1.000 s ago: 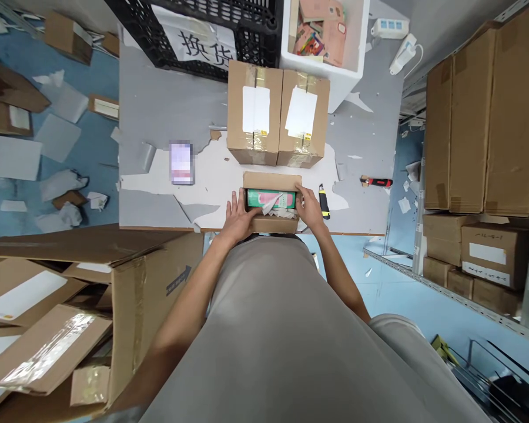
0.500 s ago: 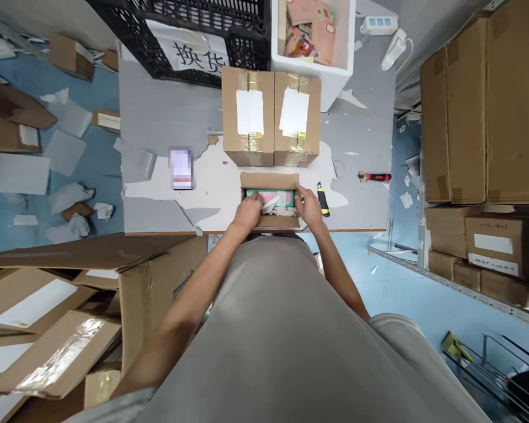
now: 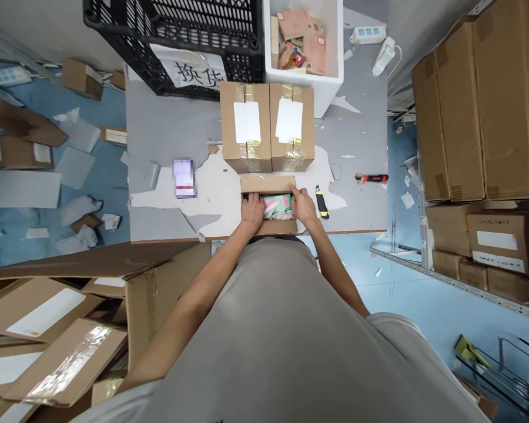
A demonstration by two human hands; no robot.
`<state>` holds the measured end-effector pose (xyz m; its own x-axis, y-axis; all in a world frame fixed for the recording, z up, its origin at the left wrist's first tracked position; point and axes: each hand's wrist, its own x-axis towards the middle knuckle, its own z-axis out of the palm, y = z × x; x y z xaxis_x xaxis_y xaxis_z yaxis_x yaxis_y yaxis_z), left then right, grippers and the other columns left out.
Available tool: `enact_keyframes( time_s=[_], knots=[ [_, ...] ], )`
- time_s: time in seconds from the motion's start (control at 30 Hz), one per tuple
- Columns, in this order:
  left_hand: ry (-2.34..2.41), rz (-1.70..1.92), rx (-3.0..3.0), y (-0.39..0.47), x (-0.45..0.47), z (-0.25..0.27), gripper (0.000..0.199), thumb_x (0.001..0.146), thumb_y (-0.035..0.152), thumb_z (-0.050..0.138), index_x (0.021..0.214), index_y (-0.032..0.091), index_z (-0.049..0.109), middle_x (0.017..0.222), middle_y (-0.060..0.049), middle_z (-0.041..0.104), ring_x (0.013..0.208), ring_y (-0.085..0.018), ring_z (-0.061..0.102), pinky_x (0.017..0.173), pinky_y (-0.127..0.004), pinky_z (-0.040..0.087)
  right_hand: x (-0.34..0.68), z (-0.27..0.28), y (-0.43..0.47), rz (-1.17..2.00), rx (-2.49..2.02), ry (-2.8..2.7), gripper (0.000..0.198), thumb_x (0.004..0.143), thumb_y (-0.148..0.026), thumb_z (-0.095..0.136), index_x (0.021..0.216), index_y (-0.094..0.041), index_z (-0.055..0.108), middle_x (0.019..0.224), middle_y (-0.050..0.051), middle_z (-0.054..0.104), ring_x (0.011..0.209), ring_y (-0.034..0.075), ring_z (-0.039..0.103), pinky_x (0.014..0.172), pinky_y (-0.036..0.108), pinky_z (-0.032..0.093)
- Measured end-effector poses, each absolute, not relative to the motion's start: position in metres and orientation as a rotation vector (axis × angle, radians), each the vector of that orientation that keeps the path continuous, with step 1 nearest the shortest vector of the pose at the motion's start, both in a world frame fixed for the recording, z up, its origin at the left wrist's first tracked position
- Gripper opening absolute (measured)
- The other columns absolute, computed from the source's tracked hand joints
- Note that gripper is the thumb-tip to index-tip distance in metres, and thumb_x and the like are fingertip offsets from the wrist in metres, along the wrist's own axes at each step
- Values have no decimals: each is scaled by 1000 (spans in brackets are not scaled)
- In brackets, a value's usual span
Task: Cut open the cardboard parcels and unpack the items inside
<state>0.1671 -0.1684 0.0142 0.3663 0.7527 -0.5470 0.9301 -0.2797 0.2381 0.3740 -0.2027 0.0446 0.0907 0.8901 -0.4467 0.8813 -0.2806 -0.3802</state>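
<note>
An opened cardboard box [image 3: 268, 184] lies at the table's near edge with its flaps raised. Inside, a green and pink packet [image 3: 284, 203] shows beside crumpled white paper [image 3: 280, 215]. My left hand [image 3: 253, 210] reaches into the left end, its fingers laid over the contents and covering part of them; its fingertips are partly hidden. At the right end, my right hand [image 3: 304, 205] grips the box's edge, index finger stretched along the far corner. A yellow and black utility knife [image 3: 321, 202] lies just right of that hand.
Two taped cartons [image 3: 247, 129] stand behind the box. Farther back are a black crate [image 3: 207, 59] and a white foam bin [image 3: 328, 88]. A phone [image 3: 184, 178] lies left, a red and black knife [image 3: 374, 178] right. A large carton of boxes [image 3: 167, 282] stands at lower left.
My left hand has shifted left along the packet to the box's left end. My right hand stays at the right edge. The whole view has moved slightly.
</note>
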Motion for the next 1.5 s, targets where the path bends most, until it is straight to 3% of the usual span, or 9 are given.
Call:
enact_keyframes(
  time_s=[0.1,0.37,0.73,0.93,1.07,1.17,1.27,1.4,1.5],
  knots=[
    [1480,-455,2106,-170,168,17,57,102,1,40,153,0,66,156,-37,63,148,-45,59,121,-61,52,371,50,-206,970,-2324,-1883,70,113,-15,42,182,-25,52,144,18,67,113,33,77,110,49,65],
    [1481,-404,2143,-171,167,47,54,100,-1,47,148,9,70,152,-29,68,144,-44,62,117,-60,58,366,67,-205,1005,-2372,-1908,71,116,-14,40,186,-26,45,148,18,66,123,32,77,112,44,62],
    [1525,-224,2168,-174,124,121,76,86,-5,59,157,20,69,157,-22,66,142,-44,64,98,-52,71,369,79,-201,1033,-2339,-1845,61,122,-30,44,182,-19,50,152,22,72,135,35,78,114,43,61],
    [1559,144,2112,-164,71,157,78,79,8,75,155,25,75,149,-15,73,132,-41,75,111,-51,68,376,96,-197,1023,-2104,-1579,57,117,-33,53,169,-15,64,155,23,76,128,31,82,120,45,62],
    [1457,533,1796,-149,56,171,78,73,26,85,151,27,80,148,-9,78,135,-39,77,117,-48,65,369,126,-184,999,-1705,-1306,62,116,-54,50,168,-22,66,154,21,78,133,33,81,109,49,70],
    [1304,728,1479,-144,62,183,89,69,45,95,154,24,79,154,-11,79,143,-40,75,120,-50,65,358,163,-163,929,-1421,-1218,68,116,-68,48,169,-29,64,161,18,75,139,34,78,102,49,73],
    [1186,792,1240,-144,77,198,102,69,60,102,161,26,76,163,-12,75,144,-39,75,119,-50,66,347,205,-137,849,-1299,-1282,65,112,-70,59,165,-34,67,157,16,76,130,33,79,100,48,73],
    [1111,887,1141,-146,91,215,103,71,61,104,165,30,74,169,-11,71,157,-38,67,128,-49,60,338,250,-105,746,-1230,-1387,62,110,-70,65,161,-35,70,157,14,74,123,30,78,94,40,72],
    [1072,937,1074,-146,96,221,104,74,62,102,169,33,70,172,-13,67,157,-41,67,122,-49,65,332,269,-92,707,-1190,-1437,62,112,-69,63,163,-35,68,164,13,70,122,28,77,94,39,72]
  ],
)
